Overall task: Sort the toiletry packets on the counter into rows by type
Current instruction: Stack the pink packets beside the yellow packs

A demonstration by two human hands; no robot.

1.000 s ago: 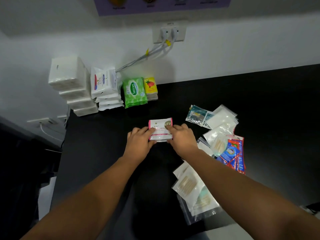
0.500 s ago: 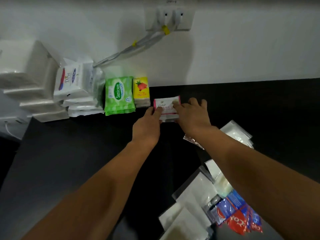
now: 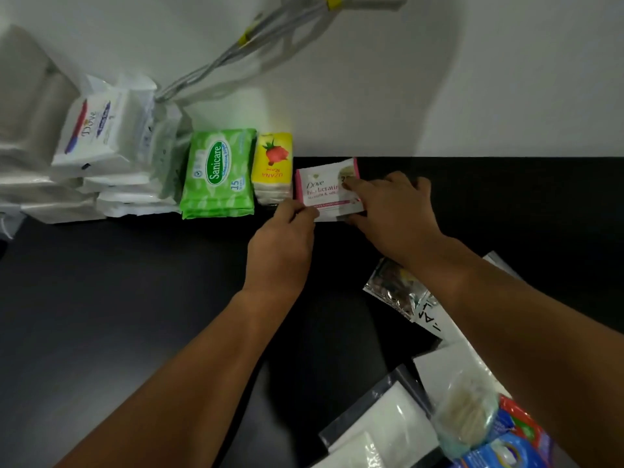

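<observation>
A small stack of pink-and-white Dove sachets (image 3: pixel 324 189) rests on the black counter (image 3: pixel 135 298) by the wall, just right of a yellow Uzana packet stack (image 3: pixel 273 163). My left hand (image 3: pixel 282 244) pinches the stack's lower left corner. My right hand (image 3: pixel 391 211) lies on its right side with fingers over the top edge. Left of the yellow stack stand a green Sanicare wipes pack (image 3: pixel 217 173) and white Dove packs (image 3: pixel 98 136). Unsorted packets lie at the right: a silver foil sachet (image 3: pixel 395 288), clear white pouches (image 3: pixel 388 423), a cotton-bud pouch (image 3: pixel 462 413) and red-blue sachets (image 3: pixel 516 437).
White tissue packs (image 3: pixel 27 130) are piled at the far left against the wall. Grey cables (image 3: pixel 243 52) hang down the white wall from a socket above. The counter's left edge drops off near the tissue pile.
Both hands carried the Dove sachet stack from the counter's middle up to the wall and set it beside the yellow stack. The view followed forward and down.
</observation>
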